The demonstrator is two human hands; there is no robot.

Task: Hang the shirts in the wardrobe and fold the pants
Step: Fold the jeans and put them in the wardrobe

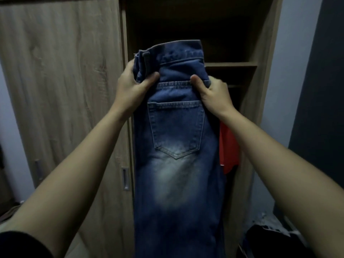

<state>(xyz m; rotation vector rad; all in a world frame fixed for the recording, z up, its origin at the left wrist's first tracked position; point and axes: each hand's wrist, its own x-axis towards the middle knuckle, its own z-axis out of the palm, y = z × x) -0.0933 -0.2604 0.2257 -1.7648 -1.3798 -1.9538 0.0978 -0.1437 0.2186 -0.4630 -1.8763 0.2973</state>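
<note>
jeans (176,146) hang before the open wardrobe (260,53), legs cut off below; red garment (228,148) mostly hidden behind. left hand (134,84) and right hand (214,92), arms raised, pinch the waist.

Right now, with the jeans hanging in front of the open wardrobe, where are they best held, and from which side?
Just below the waistband, coming in from both side edges, thumbs on the near face, as the left hand and right hand do. The jeans appear doubled lengthwise and hang straight down, so this top grip likely keeps the layers aligned.
</note>
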